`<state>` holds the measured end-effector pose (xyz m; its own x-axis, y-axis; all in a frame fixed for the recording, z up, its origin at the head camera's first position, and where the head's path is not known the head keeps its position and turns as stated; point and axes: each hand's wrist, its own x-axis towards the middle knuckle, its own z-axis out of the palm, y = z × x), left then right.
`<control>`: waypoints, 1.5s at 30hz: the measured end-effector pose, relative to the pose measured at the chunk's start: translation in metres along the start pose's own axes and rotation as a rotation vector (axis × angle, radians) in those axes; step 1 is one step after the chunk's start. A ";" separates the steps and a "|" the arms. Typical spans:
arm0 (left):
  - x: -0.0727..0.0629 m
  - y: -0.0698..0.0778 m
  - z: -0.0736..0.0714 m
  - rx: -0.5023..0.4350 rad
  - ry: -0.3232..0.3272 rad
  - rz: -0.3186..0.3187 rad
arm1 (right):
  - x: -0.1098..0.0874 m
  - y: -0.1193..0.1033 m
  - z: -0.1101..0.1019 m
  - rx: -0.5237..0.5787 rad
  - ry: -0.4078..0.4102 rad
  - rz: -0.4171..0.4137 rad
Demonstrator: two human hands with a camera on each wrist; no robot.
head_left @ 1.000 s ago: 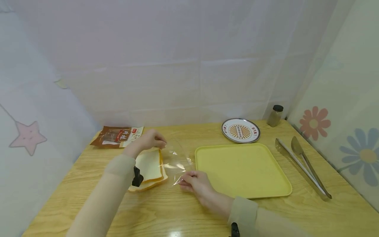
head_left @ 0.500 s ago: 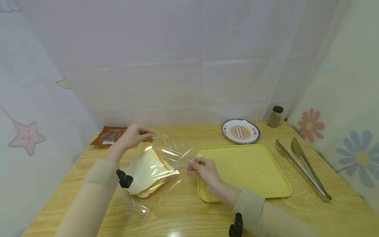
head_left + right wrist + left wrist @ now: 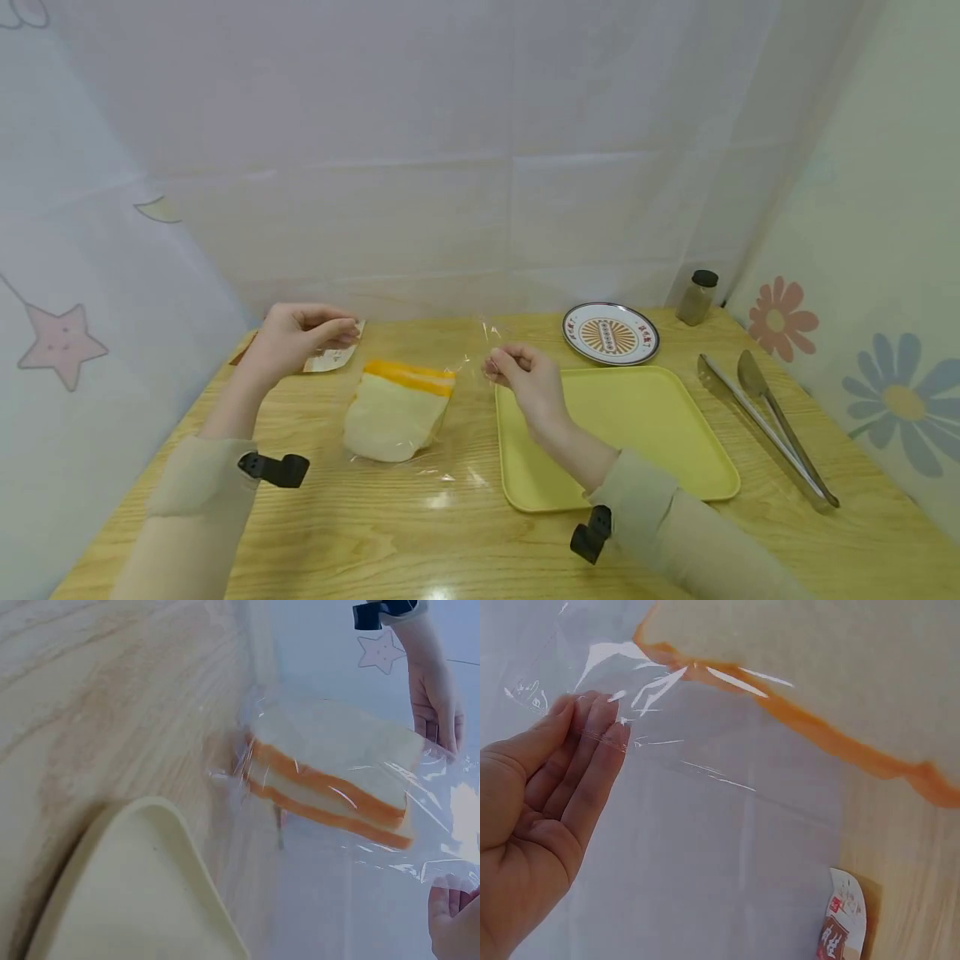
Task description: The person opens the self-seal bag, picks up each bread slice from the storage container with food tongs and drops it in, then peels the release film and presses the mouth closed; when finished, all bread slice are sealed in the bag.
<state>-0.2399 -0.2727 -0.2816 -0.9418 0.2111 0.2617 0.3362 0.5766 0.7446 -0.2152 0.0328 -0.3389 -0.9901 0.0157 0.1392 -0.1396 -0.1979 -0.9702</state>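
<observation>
Two slices of bread with orange-brown crusts sit inside a clear plastic bag, lifted above the table. My left hand pinches one upper corner of the bag between thumb and fingers, which the left wrist view shows close up. At the opposite upper corner, my right hand pinches the film, just above the far left part of the yellow tray. The bag hangs stretched between both hands, crust edges facing up in the head view. Much of the film's outline is too transparent to follow.
A brown and white food packet lies behind my left hand, partly covered by it. A printed plate and a black-lidded jar stand at the back right. Metal tongs lie right of the tray, near the table's right edge.
The bread was on the table at first, with the bag beside it; then film covered it. Now the bread hangs in the raised bag. Both hands have risen and spread apart.
</observation>
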 end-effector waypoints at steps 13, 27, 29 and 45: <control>-0.020 0.038 0.000 -0.111 0.265 0.120 | 0.026 -0.045 0.010 0.015 -0.036 -0.279; -0.031 0.067 0.000 -0.475 0.381 0.240 | 0.025 -0.073 0.009 0.081 -0.034 -0.333; -0.036 0.066 -0.001 -0.456 0.389 0.219 | 0.025 -0.074 0.006 0.091 -0.040 -0.331; -0.063 0.034 0.010 -0.482 0.344 0.118 | 0.011 -0.048 0.005 0.107 -0.115 -0.252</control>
<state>-0.1693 -0.2587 -0.2789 -0.8734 -0.0616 0.4830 0.4733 0.1255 0.8719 -0.2197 0.0376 -0.2900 -0.9159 -0.0320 0.4000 -0.3722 -0.3046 -0.8767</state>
